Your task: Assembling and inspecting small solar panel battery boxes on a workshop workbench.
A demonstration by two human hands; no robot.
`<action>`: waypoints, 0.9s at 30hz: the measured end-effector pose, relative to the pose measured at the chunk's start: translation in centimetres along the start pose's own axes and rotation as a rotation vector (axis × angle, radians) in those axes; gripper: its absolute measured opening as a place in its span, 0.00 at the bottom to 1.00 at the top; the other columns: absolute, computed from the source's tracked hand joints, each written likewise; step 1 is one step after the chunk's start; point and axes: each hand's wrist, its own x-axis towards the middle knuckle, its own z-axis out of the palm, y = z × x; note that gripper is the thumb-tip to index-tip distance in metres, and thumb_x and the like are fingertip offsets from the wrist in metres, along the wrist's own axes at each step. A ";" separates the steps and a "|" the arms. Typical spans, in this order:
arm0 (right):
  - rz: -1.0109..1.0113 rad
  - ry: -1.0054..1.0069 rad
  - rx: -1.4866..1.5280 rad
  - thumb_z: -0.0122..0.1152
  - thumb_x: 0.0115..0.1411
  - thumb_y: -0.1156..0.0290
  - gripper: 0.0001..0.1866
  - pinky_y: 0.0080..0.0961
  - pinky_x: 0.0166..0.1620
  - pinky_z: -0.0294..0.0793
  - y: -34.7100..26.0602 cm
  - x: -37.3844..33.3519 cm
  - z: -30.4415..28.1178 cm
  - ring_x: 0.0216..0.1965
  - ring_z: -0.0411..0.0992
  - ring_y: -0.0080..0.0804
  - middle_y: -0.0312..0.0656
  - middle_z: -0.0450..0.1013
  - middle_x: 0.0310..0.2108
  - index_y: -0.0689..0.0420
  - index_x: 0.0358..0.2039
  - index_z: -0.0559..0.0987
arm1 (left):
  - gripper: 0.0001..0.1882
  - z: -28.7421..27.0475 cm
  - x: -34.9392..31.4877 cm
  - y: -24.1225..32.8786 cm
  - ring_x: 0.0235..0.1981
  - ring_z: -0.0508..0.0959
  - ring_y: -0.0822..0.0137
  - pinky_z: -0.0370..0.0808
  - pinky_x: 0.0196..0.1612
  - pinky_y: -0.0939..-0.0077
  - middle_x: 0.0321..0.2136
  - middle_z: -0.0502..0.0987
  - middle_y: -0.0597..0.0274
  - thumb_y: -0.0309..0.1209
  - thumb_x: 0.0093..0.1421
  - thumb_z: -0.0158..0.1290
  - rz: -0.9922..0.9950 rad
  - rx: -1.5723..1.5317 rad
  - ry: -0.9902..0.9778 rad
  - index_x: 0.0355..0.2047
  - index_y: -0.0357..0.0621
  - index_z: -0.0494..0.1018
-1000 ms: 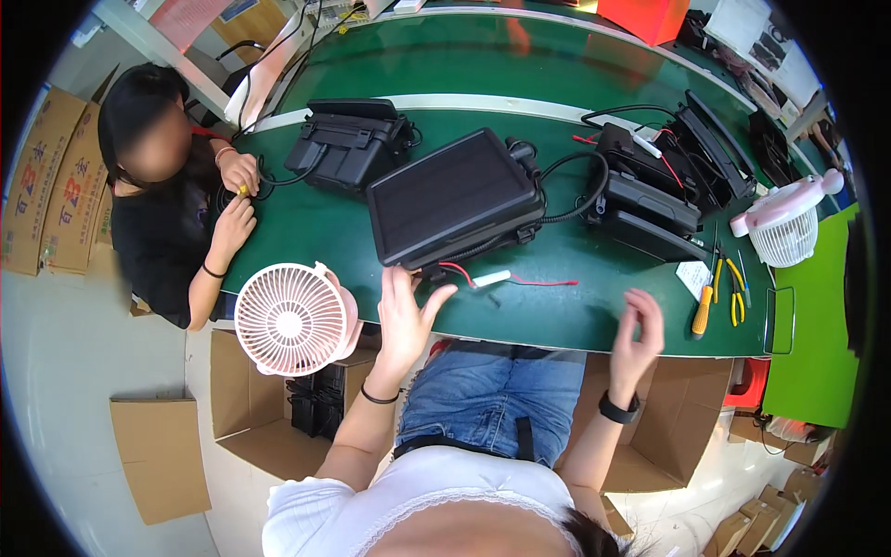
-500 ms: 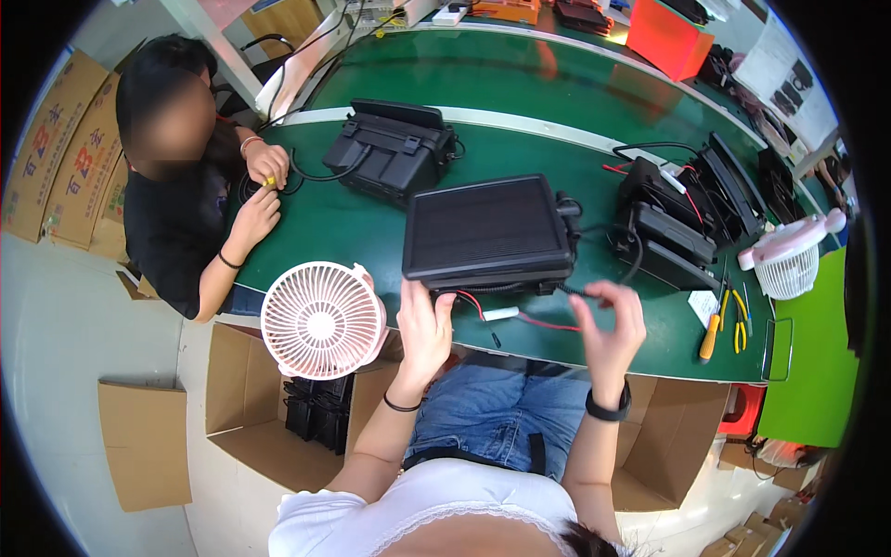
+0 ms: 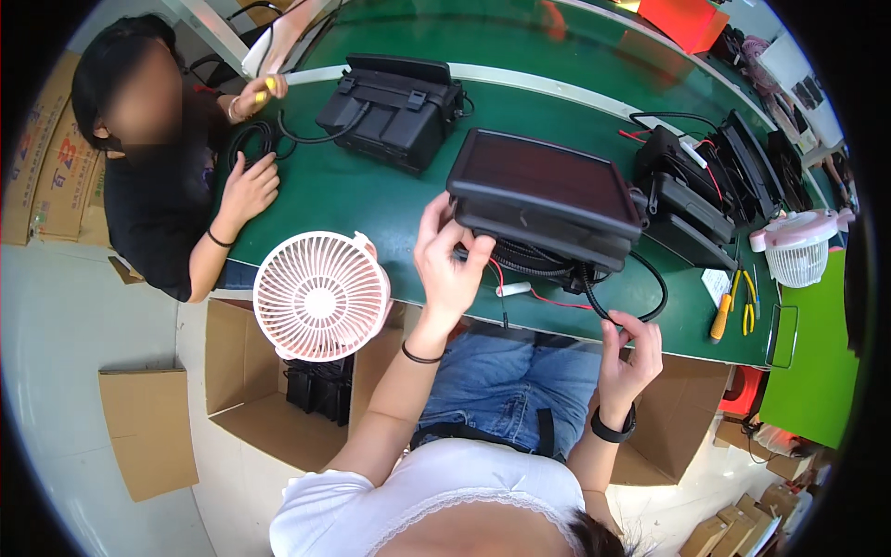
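Observation:
A black box (image 3: 543,190) with a dark flat panel on top is tilted up in front of me, its near side raised off the bench. My left hand (image 3: 450,260) grips its left near corner, thumb at the front and fingers along the side. Black ribbed cable (image 3: 661,288) loops out from under the box. My right hand (image 3: 631,357) pinches that loop between thumb and fingers, below the box's right corner. Red and black wires with a white connector (image 3: 513,290) hang between my hands. The underside of the box is mostly hidden.
A pink-and-white fan (image 3: 320,295) stands left of me. Beyond it, a co-worker (image 3: 148,186) handles coiled cable (image 3: 255,141). Another black case (image 3: 390,116) sits behind; opened cases (image 3: 691,190), a screwdriver (image 3: 719,317) and pliers (image 3: 748,306) lie right. Cardboard boxes (image 3: 278,436) stand below the bench.
My left hand has lifted and tilted the black box, shifting it right. My right hand, apart from the cable before, now pinches its loop. The co-worker's one hand has risen from the cable.

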 end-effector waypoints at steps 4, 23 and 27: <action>-0.081 0.021 -0.036 0.75 0.47 0.77 0.10 0.24 0.26 0.58 -0.6 1.0 -0.6 0.20 0.60 0.27 0.32 0.65 0.18 0.54 0.31 0.82 | 0.30 -0.1 0.9 0.4 0.43 0.78 0.52 0.74 0.44 0.62 0.40 0.78 0.53 0.55 0.59 0.58 -0.085 0.166 -0.098 0.18 0.38 0.75; -0.256 -0.424 0.010 0.68 0.51 0.71 0.29 0.42 0.58 0.66 -3.8 6.3 5.6 0.50 0.70 0.47 0.45 0.73 0.46 0.56 0.56 0.73 | 0.26 0.4 2.2 1.8 0.33 0.74 0.59 0.72 0.41 0.64 0.23 0.77 0.63 0.48 0.75 0.32 -0.077 0.291 -0.195 0.68 0.58 0.63; -0.237 -0.254 0.298 0.68 0.46 0.82 0.27 0.41 0.57 0.67 -2.6 5.5 5.9 0.49 0.71 0.49 0.47 0.73 0.44 0.57 0.50 0.77 | 0.27 0.5 2.1 1.6 0.34 0.73 0.58 0.70 0.45 0.65 0.24 0.78 0.63 0.48 0.75 0.30 -0.069 0.271 -0.207 0.65 0.54 0.66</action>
